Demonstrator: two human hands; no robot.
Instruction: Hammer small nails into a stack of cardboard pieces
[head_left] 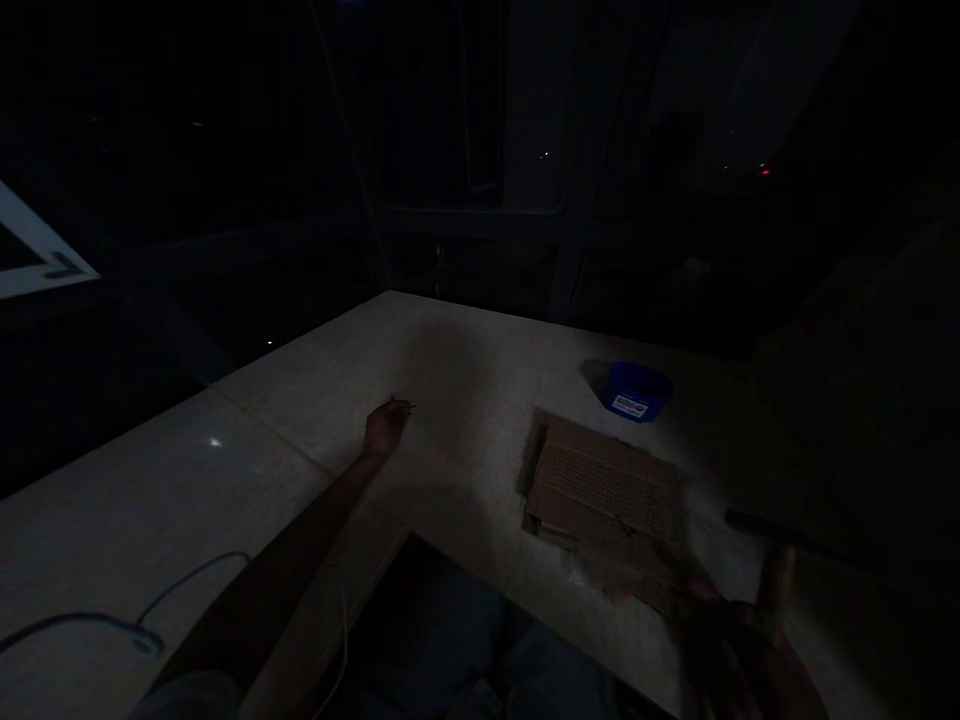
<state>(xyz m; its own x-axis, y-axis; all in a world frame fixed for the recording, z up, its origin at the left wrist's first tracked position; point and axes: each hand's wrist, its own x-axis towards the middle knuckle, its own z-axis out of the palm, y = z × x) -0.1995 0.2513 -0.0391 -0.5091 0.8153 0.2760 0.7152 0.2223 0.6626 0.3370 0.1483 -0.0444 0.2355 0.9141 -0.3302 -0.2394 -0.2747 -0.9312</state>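
My left hand (pixel 385 428) is closed in a pinch above the pale tabletop, left of the cardboard. A short, thin, dark piece pokes out of its fingertips; it looks like a nail. At the lower right, my right hand (pixel 750 645) is wrapped round the wooden handle of a hammer (pixel 778 585), whose long dark head points left and right above the fist. Deep shadow hides most of the right fingers. Between the hands lies a flat brown piece of cardboard (pixel 600 480) with a torn near edge. A small dark thin thing rests on it, too dim to name.
A blue plastic tub (pixel 637 392) with a white label stands behind the cardboard. Grey cables (pixel 97 620) run along the lower left. The pale table (pixel 300 380) ends at a far corner near dark window frames. The room is very dim.
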